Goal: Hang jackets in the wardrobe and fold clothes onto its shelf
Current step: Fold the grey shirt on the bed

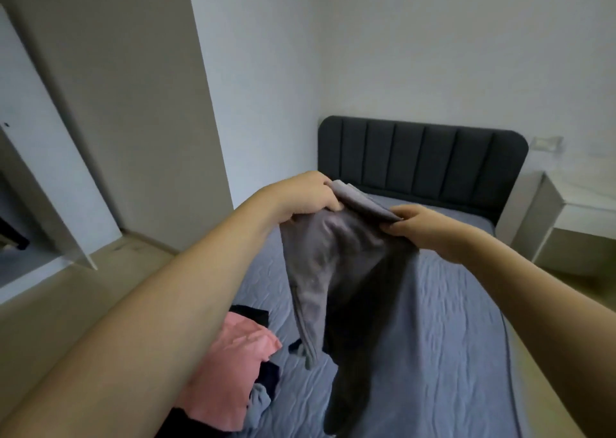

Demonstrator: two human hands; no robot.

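Note:
A grey garment hangs in the air over the bed, its lower part trailing down toward the cover. My left hand grips its top edge on the left. My right hand pinches the same edge on the right, so the cloth is stretched between them. A pink garment lies in a heap with dark clothes at the bed's near left corner, partly hidden by my left forearm. The wardrobe's open white door stands at the far left.
The bed has a blue-grey cover and a dark padded headboard against the back wall. A white bedside table stands to the right. Wooden floor runs between bed and wardrobe.

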